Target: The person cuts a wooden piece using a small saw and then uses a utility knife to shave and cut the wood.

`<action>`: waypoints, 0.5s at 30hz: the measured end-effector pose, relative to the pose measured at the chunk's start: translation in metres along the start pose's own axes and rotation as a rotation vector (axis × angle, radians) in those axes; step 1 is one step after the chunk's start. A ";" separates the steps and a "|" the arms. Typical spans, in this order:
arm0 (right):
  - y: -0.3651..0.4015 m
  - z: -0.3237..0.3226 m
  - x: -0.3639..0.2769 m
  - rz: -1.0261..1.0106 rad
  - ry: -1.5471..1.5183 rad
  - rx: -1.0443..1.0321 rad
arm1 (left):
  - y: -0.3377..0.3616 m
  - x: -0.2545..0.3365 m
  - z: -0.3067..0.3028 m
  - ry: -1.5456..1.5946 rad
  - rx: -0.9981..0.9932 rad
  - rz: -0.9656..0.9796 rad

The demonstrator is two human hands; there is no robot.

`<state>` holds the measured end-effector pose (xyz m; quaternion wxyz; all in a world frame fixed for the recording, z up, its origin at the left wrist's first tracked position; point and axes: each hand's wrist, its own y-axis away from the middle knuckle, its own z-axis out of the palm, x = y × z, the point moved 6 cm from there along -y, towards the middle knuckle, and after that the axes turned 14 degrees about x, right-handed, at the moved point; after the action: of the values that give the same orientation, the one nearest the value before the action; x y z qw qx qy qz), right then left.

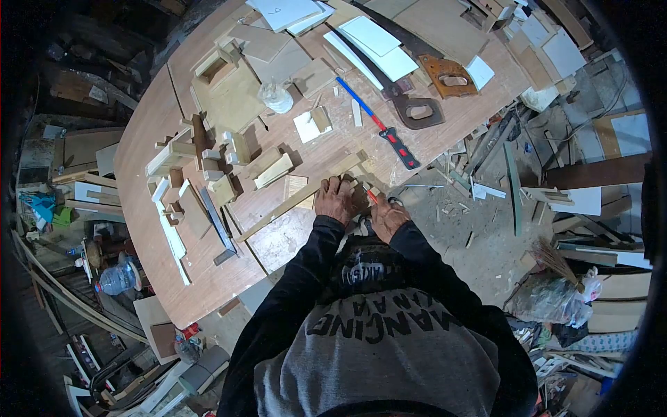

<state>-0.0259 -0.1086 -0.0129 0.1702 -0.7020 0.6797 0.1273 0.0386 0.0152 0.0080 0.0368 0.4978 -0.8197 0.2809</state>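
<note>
My left hand (pixel 335 200) lies over a long, thin wooden strip (pixel 278 214), its fingers bent down onto the wood near the table's front edge. Close beside it, my right hand (pixel 389 217) is closed around a slim red pencil (pixel 371 197), whose tip points toward a small piece of wood (pixel 375 189) between the hands. What lies under the left palm is hidden. A pale wooden offcut (pixel 297 186) sits behind the strip. To the right lies a blue tool (pixel 365 108) with a black and red handle.
Two handsaws, one with a brown handle (pixel 448 75) and one dark-handled (pixel 417 112), lie at the back right. A try square (pixel 217 226), several wooden blocks (pixel 236 147) and a clear plastic container (pixel 276 97) occupy the table (pixel 149 271). Scraps litter the floor (pixel 451 236).
</note>
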 end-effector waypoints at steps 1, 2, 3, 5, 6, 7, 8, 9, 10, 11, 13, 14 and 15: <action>-0.001 -0.003 0.000 0.001 0.000 -0.001 | 0.001 0.000 0.000 0.001 -0.001 0.000; -0.001 -0.004 0.002 0.032 -0.024 -0.045 | 0.001 0.000 0.001 -0.001 -0.004 -0.002; -0.002 -0.006 0.002 0.061 -0.050 -0.089 | 0.001 0.000 0.001 -0.004 -0.006 -0.005; 0.002 0.003 0.004 0.031 -0.060 -0.004 | 0.000 0.000 0.000 -0.011 -0.011 -0.004; -0.001 -0.008 -0.001 0.002 -0.067 0.082 | 0.000 0.001 0.000 -0.015 -0.015 -0.001; -0.001 -0.013 -0.005 0.003 -0.068 0.079 | 0.000 0.001 -0.001 -0.014 -0.018 -0.004; -0.001 -0.020 -0.005 0.060 -0.091 0.071 | 0.000 0.001 0.000 -0.027 -0.026 -0.010; -0.002 -0.027 -0.007 0.117 -0.115 0.065 | -0.001 0.002 0.000 -0.040 -0.034 -0.015; -0.003 -0.026 -0.006 0.116 -0.116 0.064 | -0.002 0.002 -0.001 -0.041 -0.034 -0.015; -0.003 -0.023 -0.004 0.139 -0.106 0.078 | -0.003 0.003 -0.003 -0.022 -0.023 -0.029; -0.002 -0.013 0.002 0.164 -0.094 0.092 | -0.003 0.003 -0.004 -0.001 -0.012 -0.043; -0.001 -0.005 0.004 0.113 -0.116 0.081 | -0.003 0.004 -0.004 -0.002 -0.009 -0.033; -0.003 -0.007 0.000 0.062 -0.139 0.071 | -0.003 0.004 -0.004 -0.004 -0.005 -0.022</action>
<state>-0.0232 -0.1115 -0.0062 0.2377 -0.6636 0.6918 0.1566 0.0386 0.0131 0.0144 0.0395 0.5073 -0.8150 0.2774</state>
